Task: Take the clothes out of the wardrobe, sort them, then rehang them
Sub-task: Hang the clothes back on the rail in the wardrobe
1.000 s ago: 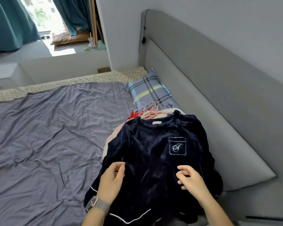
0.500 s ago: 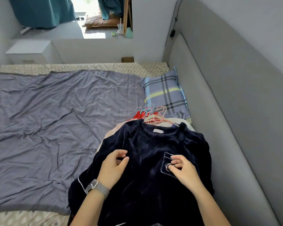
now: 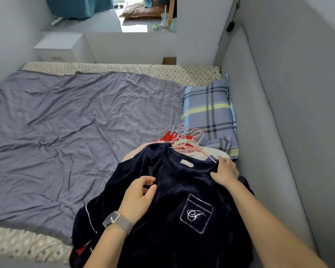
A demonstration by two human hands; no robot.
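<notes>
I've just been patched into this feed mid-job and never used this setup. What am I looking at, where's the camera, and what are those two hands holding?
There is no machine here: a person wears one wide-angle camera on the head, looking down at their own hands. They stand at a bed with a grey sheet and a plaid pillow. A pile of clothes on hangers lies by the pillow, with a navy velvet top uppermost. The right hand grips the top near its right shoulder. The left hand, with a watch on the wrist, is loosely curled over the chest of the top; whether it pinches fabric is unclear.
</notes>
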